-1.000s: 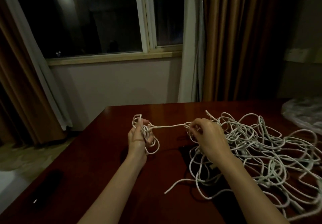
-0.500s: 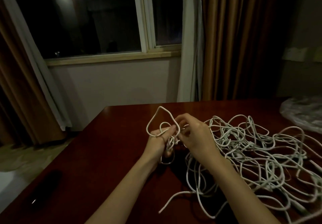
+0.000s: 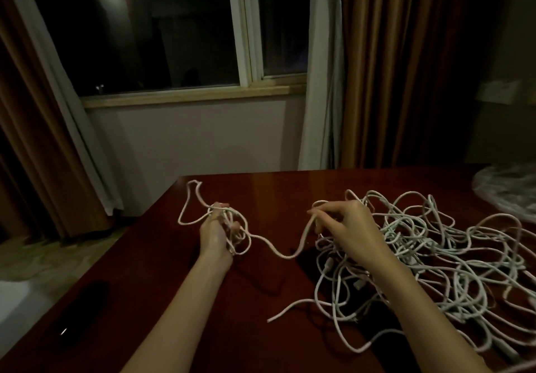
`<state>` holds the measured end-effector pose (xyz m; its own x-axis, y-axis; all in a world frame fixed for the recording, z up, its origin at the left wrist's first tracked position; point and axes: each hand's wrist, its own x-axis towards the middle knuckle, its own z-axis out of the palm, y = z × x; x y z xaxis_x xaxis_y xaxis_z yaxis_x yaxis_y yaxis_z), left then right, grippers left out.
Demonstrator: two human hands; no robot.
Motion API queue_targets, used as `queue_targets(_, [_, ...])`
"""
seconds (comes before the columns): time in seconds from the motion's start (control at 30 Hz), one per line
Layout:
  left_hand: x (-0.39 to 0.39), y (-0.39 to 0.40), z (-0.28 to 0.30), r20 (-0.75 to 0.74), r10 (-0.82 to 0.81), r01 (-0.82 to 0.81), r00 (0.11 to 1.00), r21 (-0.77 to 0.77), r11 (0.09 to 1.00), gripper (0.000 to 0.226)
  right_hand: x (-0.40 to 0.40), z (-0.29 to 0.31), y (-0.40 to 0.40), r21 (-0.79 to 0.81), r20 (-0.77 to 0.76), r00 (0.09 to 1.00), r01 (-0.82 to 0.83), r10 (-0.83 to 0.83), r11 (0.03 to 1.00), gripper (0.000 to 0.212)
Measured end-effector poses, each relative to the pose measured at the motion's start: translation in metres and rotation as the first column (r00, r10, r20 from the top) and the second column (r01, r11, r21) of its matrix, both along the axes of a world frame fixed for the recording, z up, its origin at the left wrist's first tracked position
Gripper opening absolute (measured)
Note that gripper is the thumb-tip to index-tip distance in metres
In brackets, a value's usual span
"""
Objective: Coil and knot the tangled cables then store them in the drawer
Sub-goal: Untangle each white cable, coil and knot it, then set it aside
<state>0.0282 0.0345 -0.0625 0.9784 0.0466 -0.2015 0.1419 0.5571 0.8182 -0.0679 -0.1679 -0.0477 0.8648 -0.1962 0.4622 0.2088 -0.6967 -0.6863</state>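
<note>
A big tangle of white cables (image 3: 429,250) sprawls over the right half of the dark red wooden table (image 3: 261,189). My left hand (image 3: 216,233) grips a small coil of white cable (image 3: 232,227), with one loop sticking up and to the left of it. From that coil a slack strand (image 3: 278,252) sags to my right hand (image 3: 348,227), which pinches the strand at the left edge of the tangle. No drawer is in view.
A dark flat object (image 3: 78,311) lies near the table's left front edge. A clear plastic bag (image 3: 507,189) sits at the far right. Behind the table are a window (image 3: 174,30), a wall and brown curtains (image 3: 406,67). The floor drops off to the left.
My hands were together half a second ago with a loop raised between them. They have moved apart, and the strand now hangs slack between them.
</note>
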Motion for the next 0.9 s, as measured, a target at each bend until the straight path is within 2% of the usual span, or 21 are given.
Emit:
queue_targets(0.1, [-0.008,-0.011,0.003,0.058,-0.065,0.063,0.996,0.034,0.997,0.026,-0.003,0.003,0.007,0.067,-0.023,0.997,-0.069,0.071,0.995,0.021])
queue_targets(0.2, [-0.016,-0.015,0.005,0.1,-0.125,0.114,0.987,0.109,0.988,0.027,-0.005,0.006,0.014,0.331,-0.068,0.982,-0.143,0.175,0.933,0.028])
queue_targets(0.3, [-0.017,-0.016,0.006,0.09,-0.143,0.129,0.986,0.145,0.981,0.028,-0.005,0.011,0.017,0.535,-0.182,0.933,-0.17,0.31,0.828,0.051])
queue_targets(0.4, [-0.016,-0.013,0.008,0.062,-0.126,0.118,0.99,0.118,0.986,0.029,-0.003,0.011,0.016,0.569,-0.304,0.875,-0.151,0.377,0.809,0.069])
queue_targets(0.5, [-0.014,-0.008,0.008,0.036,-0.135,0.132,0.99,0.084,0.988,0.032,-0.004,0.014,0.014,0.643,-0.294,0.842,-0.177,0.453,0.745,0.056])
queue_targets(0.6, [-0.013,-0.006,0.008,0.053,-0.194,0.193,0.98,0.027,0.981,0.035,-0.006,0.016,0.014,0.55,-0.327,0.84,-0.204,0.433,0.81,0.023])
queue_targets(0.7, [-0.011,-0.005,0.011,0.116,-0.267,0.268,0.957,0.012,0.963,0.044,-0.005,0.013,0.016,0.473,-0.382,0.864,-0.123,0.328,0.873,0.025])
queue_targets(0.8, [-0.009,-0.003,0.01,0.149,-0.314,0.309,0.938,0.057,0.949,0.029,-0.007,0.014,0.017,0.513,-0.297,0.926,-0.051,0.233,0.857,0.028])
queue_targets(0.9, [-0.006,-0.001,0.007,0.184,-0.334,0.291,0.924,0.229,0.929,0.033,-0.011,0.016,0.016,0.575,-0.205,0.956,-0.057,0.211,0.816,0.026])
